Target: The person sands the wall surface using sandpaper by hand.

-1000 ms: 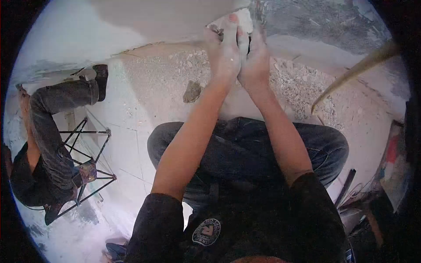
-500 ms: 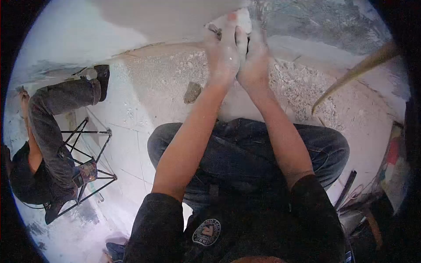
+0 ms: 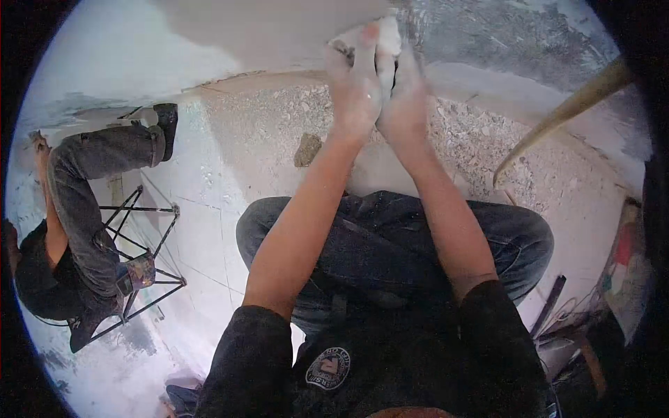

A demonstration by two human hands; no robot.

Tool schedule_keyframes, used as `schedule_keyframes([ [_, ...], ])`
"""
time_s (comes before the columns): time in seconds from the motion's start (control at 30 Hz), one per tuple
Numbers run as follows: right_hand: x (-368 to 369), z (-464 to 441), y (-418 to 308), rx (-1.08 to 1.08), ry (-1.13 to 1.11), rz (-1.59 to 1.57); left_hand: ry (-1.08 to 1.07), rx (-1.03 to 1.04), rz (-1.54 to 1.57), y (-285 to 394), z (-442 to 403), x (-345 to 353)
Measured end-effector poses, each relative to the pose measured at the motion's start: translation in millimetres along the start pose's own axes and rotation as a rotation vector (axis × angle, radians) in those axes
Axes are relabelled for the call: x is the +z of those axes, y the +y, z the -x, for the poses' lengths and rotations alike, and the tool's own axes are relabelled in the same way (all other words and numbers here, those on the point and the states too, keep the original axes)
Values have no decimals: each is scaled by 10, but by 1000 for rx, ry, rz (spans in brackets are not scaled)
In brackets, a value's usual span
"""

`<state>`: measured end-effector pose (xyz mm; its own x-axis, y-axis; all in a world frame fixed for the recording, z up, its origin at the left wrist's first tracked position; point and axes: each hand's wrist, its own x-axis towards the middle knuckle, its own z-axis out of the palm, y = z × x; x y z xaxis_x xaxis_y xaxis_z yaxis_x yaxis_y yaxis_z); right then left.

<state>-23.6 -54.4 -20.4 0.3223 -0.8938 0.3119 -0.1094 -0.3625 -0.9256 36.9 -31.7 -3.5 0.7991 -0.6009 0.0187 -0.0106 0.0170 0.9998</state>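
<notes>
Side by side at the top centre, my left hand (image 3: 357,87) and my right hand (image 3: 404,101) are dusty and touch each other. Both are closed round a whitish, roughly wedge-shaped block (image 3: 387,33) that lies against the plastered wall (image 3: 279,31). A dark patch shows beside my left fingers. Parts of my right fingers are smeared by motion. Below the wall runs a ledge or floor strip (image 3: 265,132) strewn with pale crumbs, and a brownish lump (image 3: 307,150) rests on it left of my left wrist.
At the left, another person (image 3: 104,153) in dark clothes sits on a folding stool with a black metal frame (image 3: 153,249). A yellowish curved pole (image 3: 557,115) leans in from the right. Dark objects and cables (image 3: 564,313) lie at the lower right.
My hands and the block stay almost in place, with only small shifts. The view has moved very slightly. The other person's pose is nearly the same.
</notes>
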Motion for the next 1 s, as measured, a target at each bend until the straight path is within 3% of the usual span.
schedule_keyframes([
  [0.17, 2, 21, 15, 19, -20, -55, -44, -85, 106, 10, 21, -16],
  [0.3, 23, 37, 52, 2, -7, -82, 22, -33, -95, -108, 21, -20],
  [0.33, 18, 27, 51, -1, -7, -90, -52, 92, 29, -161, -38, -38],
  [0.43, -63, 21, -35, 1, -23, 7, -153, 121, -100, 368, 68, -47],
  [0.53, -25, 17, 84, -32, -8, -7, -32, -25, 87, 14, 37, 24],
  [0.63, 54, 91, 126, 97, -19, -81, -95, -60, -51, -178, -34, -38],
  [0.73, -24, 36, -24, 131, -41, -32, -39, -135, -6, 218, 113, 8],
  [0.83, 49, 135, 229, 66, -19, -57, 73, 18, -118, -267, 3, 21],
  [1.0, 102, 127, 254, 136, -40, -72, -18, 16, -73, -344, -61, -53],
])
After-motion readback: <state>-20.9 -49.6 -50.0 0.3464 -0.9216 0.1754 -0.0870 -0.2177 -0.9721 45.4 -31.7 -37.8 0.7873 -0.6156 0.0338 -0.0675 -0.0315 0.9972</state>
